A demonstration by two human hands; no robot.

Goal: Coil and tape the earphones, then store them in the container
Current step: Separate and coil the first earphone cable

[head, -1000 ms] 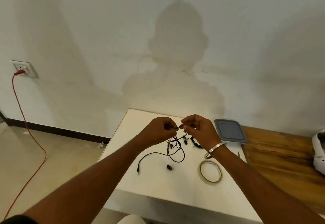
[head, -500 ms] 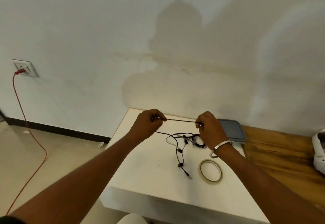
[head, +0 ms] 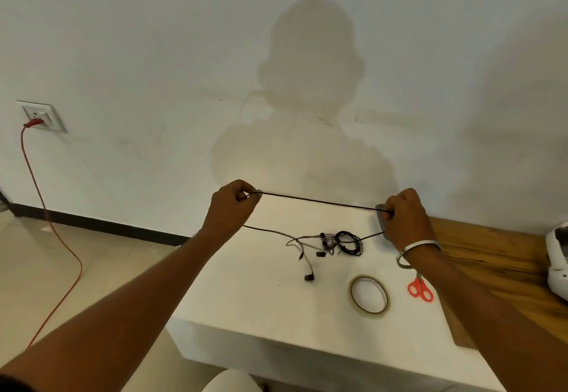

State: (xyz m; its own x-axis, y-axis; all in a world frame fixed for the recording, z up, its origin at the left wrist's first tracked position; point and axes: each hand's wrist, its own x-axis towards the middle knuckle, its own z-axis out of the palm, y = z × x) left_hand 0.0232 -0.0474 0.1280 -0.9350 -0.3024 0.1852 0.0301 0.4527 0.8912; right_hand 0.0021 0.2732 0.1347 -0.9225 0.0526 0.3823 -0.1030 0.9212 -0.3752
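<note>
- Left hand [head: 232, 207] pinched one end of a stretched span of black earphone cable [head: 319, 201], fingers curled tight.
- Right hand [head: 404, 217] gripped the other end, the span taut above the white table [head: 246, 293].
- The remaining cable lay tangled on the tabletop, buds trailing.
- Tape roll [head: 368, 295] and red scissors [head: 420, 287] sat near the right wrist.

Soft, even light comes from behind the person, throwing a broad faint shadow on the pale plaster wall [head: 307, 53] ahead. Wide-angle distortion bends the edges; detail is slightly soft throughout.
</note>
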